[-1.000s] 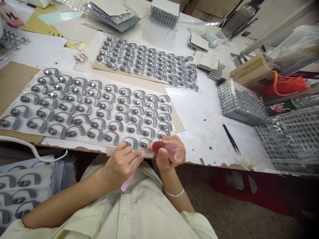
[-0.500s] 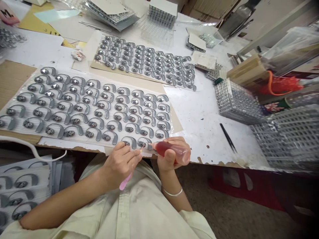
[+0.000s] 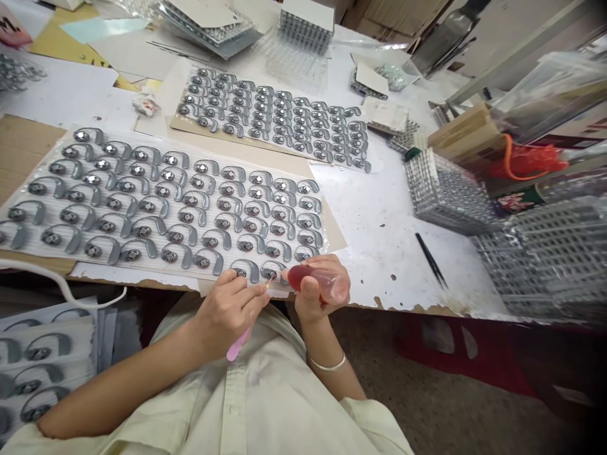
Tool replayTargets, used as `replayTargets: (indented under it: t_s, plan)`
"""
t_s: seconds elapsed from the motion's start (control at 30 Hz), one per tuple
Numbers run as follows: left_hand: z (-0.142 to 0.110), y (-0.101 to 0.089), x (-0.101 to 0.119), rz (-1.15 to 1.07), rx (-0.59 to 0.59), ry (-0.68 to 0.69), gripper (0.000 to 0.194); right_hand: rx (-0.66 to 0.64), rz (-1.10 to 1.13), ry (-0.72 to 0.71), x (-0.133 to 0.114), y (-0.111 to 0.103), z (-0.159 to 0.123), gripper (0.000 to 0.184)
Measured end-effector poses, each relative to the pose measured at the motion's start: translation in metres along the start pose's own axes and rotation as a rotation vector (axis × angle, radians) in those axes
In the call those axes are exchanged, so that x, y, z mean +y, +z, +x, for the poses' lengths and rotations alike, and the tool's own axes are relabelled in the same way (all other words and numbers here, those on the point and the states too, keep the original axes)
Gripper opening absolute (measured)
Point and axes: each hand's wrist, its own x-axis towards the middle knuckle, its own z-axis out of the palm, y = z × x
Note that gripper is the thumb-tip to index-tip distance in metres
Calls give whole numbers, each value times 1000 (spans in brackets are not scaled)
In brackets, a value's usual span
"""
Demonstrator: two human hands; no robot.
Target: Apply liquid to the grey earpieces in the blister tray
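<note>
My left hand (image 3: pixel 232 309) is closed around a slim pink-handled tool (image 3: pixel 238 346). Its yellow front end meets a grey hook-shaped piece (image 3: pixel 275 268) with a dark round part, in the front row of the near sheet. In my right hand (image 3: pixel 327 284) lies a soft clear bottle of red liquid (image 3: pixel 310 281), nearly level, its nozzle pointing left at that same piece. Whether the nozzle touches is too small to tell. Rows of like pieces cover the near white sheet (image 3: pixel 213 262), which lies along the front edge of the table.
Behind lies a second sheet of grey pieces (image 3: pixel 272 120). Black tweezers (image 3: pixel 430 260) rest at the right. Stacked clear trays (image 3: pixel 446 189) and a cardboard box (image 3: pixel 467 136) line the right side. A white cable (image 3: pixel 61 284) hangs at the front left edge.
My right hand and the bottle have shifted a little left, closer to the piece at the tool's tip. My left hand has hardly moved.
</note>
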Motion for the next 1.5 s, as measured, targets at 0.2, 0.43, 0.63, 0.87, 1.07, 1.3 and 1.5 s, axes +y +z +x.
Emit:
replayTargets:
  t_s: [0.2,0.43,0.63,0.87,1.07,1.3,1.5]
  plan:
    - [1,-1,0,8,-3,13,12,7,-31,-10,1,1,-1,20]
    - [5,-3,0,-24,3,8,12,42,-54,-63,2,-1,-2,19]
    - [8,-4,0,-34,-7,-1,11,55,-24,-95,1,-1,-2,17]
    - [6,-4,-3,-53,-2,6,14,67,-42,-83,1,-2,-5,18]
    - [8,-5,-4,-62,-6,-1,15,62,-46,-96,2,-4,-6,18]
    - [6,-4,-4,-79,-10,-16,17,56,-66,-89,1,-5,-6,20]
    - [6,-5,-5,-97,-14,-15,15,37,-73,-98,2,-6,-6,20]
